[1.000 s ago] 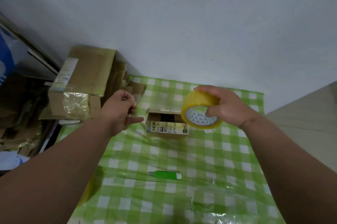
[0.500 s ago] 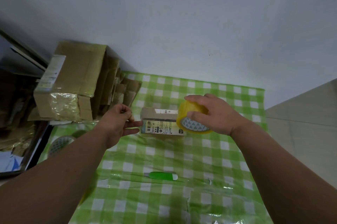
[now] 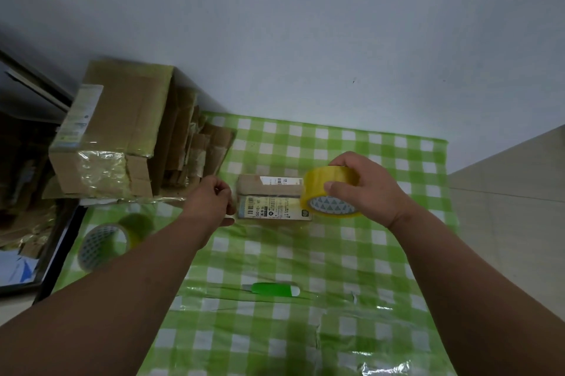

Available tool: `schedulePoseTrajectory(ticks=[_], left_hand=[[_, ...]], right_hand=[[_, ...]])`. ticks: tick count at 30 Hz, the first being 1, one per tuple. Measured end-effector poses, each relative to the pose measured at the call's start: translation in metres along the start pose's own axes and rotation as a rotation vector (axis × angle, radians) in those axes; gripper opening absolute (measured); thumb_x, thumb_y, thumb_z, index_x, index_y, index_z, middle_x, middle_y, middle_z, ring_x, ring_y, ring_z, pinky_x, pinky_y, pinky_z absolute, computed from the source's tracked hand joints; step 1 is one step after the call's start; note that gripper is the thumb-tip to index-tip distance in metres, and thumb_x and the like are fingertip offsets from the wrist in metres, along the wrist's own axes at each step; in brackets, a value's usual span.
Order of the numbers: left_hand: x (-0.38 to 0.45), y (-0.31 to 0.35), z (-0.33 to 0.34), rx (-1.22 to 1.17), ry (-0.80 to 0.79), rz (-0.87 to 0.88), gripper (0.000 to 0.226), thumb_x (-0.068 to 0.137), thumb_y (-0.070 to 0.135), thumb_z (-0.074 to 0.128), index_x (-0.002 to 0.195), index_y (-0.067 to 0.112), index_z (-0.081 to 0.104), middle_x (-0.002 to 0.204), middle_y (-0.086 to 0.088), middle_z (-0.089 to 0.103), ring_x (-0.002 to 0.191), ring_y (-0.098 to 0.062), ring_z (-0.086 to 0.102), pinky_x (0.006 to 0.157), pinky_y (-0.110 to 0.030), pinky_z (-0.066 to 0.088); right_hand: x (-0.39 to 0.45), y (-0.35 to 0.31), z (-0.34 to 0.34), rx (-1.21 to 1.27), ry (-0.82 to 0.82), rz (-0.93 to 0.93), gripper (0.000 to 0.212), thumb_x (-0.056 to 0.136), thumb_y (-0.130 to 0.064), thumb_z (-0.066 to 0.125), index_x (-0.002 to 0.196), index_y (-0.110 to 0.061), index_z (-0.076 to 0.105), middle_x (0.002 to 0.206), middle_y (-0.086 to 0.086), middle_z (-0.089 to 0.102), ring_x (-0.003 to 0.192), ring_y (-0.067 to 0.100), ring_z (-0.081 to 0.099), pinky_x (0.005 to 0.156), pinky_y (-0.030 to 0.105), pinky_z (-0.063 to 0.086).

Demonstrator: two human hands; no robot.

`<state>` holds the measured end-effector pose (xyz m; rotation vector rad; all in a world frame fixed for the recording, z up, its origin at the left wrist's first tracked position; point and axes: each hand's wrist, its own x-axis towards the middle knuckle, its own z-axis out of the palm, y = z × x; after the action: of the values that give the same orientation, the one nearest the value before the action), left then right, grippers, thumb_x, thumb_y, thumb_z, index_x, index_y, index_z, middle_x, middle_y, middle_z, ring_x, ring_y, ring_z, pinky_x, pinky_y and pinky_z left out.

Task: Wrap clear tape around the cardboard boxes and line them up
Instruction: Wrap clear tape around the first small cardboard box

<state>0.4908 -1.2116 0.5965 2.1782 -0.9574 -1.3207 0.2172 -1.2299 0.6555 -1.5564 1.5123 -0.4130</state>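
1. Cardboard small box (image 3: 270,189) mid-table; front label reads "501E", the rest too small to read.
2. Right hand (image 3: 365,189) grips yellow tape roll (image 3: 328,196) at box's right end; it was held higher before.
3. Left hand (image 3: 211,202) at box's left end, fingers curled; whether it pinches tape, cannot tell.
4. Second roll (image 3: 102,245), newly in view, left of box; green cutter (image 3: 273,289) nearer than box; green checked tablecloth (image 3: 351,253), taped box stack (image 3: 116,131) far left, white wall.

I have both bare forearms reaching forward from the bottom corners and converging toward the middle. My left hand (image 3: 211,202) is knuckles-up with the fingers curled in and the thumb tip poking out to the right; whether it pinches anything I cannot tell. My right hand (image 3: 363,189) is cupped palm-down, 4 fingers arched over the top and the thumb pressed against the near side.
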Motion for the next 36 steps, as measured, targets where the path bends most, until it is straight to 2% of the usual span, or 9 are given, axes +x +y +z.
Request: schedulePoseTrajectory(ticks=[7,11,13,17,22,26,29,33,36], left_hand=[[0.004,0.003,0.011,0.207,0.046,0.01,0.017,0.096,0.017,0.06,0.105,0.018,0.047,0.095,-0.013,0.063,0.087,-0.032,0.066,0.076,-0.048,0.06],[0.004,0.01,0.017,0.437,0.097,0.079,0.009,0.096,0.015,0.053,0.1,0.022,0.049,0.089,-0.008,0.061,0.08,-0.03,0.061,0.065,-0.033,0.048],[0.004,0.011,0.019,0.5,0.128,0.086,0.011,0.096,0.014,0.052,0.098,0.023,0.057,0.105,-0.009,0.056,0.089,-0.031,0.059,0.071,-0.031,0.044],[0.006,0.008,0.02,0.416,0.13,-0.025,0.011,0.093,0.017,0.062,0.104,0.017,0.061,0.118,-0.012,0.051,0.111,-0.035,0.056,0.094,-0.034,0.049],[0.001,0.007,0.021,0.296,0.154,-0.047,0.01,0.092,0.012,0.06,0.102,0.013,0.057,0.111,-0.016,0.064,0.103,-0.035,0.062,0.089,-0.038,0.053],[-0.012,0.013,0.02,0.438,0.124,0.091,0.028,0.102,0.022,0.043,0.113,0.009,0.064,0.112,-0.017,0.067,0.102,-0.034,0.061,0.083,-0.035,0.049],[-0.019,0.014,0.013,0.536,-0.002,0.165,0.055,0.099,0.043,0.047,0.144,0.012,0.04,0.118,-0.012,0.068,0.109,-0.032,0.061,0.092,-0.039,0.048],[-0.026,0.017,0.016,1.053,-0.003,0.395,0.108,0.08,0.074,0.054,0.157,0.026,-0.005,0.157,-0.009,0.022,0.143,-0.031,0.024,0.114,-0.049,0.026],[-0.024,0.021,0.036,1.079,-0.091,0.563,0.122,0.073,0.081,0.056,0.155,0.026,-0.016,0.164,-0.004,-0.015,0.151,-0.028,-0.011,0.122,-0.049,0.0]], right_hand=[[-0.005,-0.002,0.004,0.04,0.01,0.006,0.041,0.069,-0.046,0.062,0.102,-0.022,0.062,0.101,-0.005,0.059,0.092,0.016,0.057,0.075,0.035,0.05],[-0.005,-0.002,0.005,0.058,0.015,0.016,0.041,0.069,-0.047,0.062,0.101,-0.022,0.061,0.1,-0.002,0.059,0.089,0.016,0.057,0.07,0.032,0.049],[-0.005,-0.001,0.005,0.068,0.014,0.024,0.04,0.068,-0.047,0.063,0.1,-0.023,0.061,0.1,-0.001,0.06,0.088,0.017,0.057,0.069,0.031,0.048],[-0.006,0.001,0.006,0.093,0.013,0.023,0.038,0.068,-0.047,0.065,0.098,-0.023,0.061,0.096,0.0,0.061,0.086,0.018,0.058,0.068,0.031,0.049],[-0.006,0.002,0.006,0.106,0.02,0.027,0.039,0.068,-0.047,0.065,0.098,-0.024,0.062,0.098,0.0,0.061,0.089,0.02,0.06,0.071,0.035,0.051],[-0.005,0.002,0.004,0.118,0.026,0.021,0.033,0.073,-0.045,0.069,0.099,-0.025,0.062,0.099,-0.001,0.061,0.091,0.02,0.059,0.077,0.041,0.053],[-0.002,0.002,0.003,0.102,0.024,0.012,0.024,0.083,-0.033,0.075,0.102,-0.024,0.063,0.101,-0.001,0.061,0.093,0.02,0.059,0.08,0.042,0.054],[-0.003,0.001,0.001,0.085,0.019,0.002,0.024,0.084,-0.032,0.075,0.103,-0.023,0.064,0.101,-0.002,0.061,0.094,0.019,0.059,0.082,0.044,0.055],[-0.005,0.004,-0.001,0.082,0.009,0.003,0.026,0.082,-0.036,0.076,0.103,-0.024,0.065,0.1,-0.004,0.062,0.093,0.018,0.06,0.083,0.045,0.055]])
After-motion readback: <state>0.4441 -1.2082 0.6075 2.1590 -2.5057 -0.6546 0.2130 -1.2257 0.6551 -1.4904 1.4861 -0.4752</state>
